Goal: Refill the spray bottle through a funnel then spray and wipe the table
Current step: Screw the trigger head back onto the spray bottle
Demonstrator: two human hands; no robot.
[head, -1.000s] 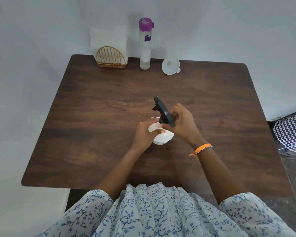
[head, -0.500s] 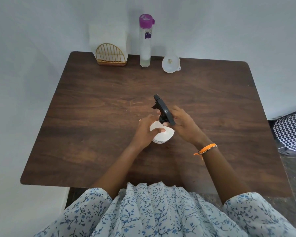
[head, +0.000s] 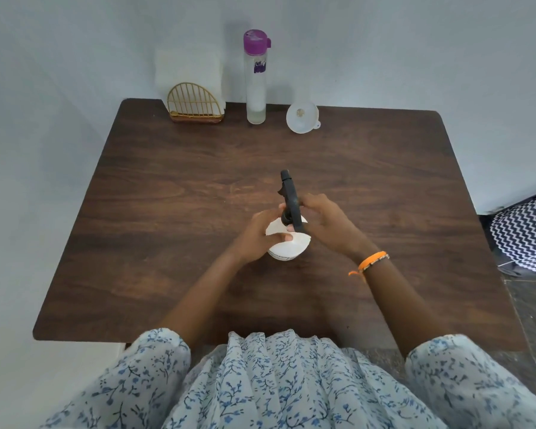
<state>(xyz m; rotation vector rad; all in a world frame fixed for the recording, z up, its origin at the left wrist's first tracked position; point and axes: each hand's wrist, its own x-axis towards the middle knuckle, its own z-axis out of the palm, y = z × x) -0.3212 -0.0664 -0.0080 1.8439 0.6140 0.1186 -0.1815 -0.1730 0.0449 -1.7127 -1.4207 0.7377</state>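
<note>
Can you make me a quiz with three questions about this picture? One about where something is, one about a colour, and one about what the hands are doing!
1. Where is the funnel?
A. At the table's far edge, right of the tall bottle
B. In the spray bottle
C. On the floor

2. What colour is the tall bottle's cap?
A. Green
B. Purple
C. Orange

3. What is the right hand doing?
A. Lying flat on the table
B. Wiping with a napkin
C. Holding the black spray head

Answers: 1 A, it sits by the wall beside the bottle. 2 B, the lid is purple. 3 C, its fingers wrap the spray head while the left hand holds the white spray bottle.
</note>
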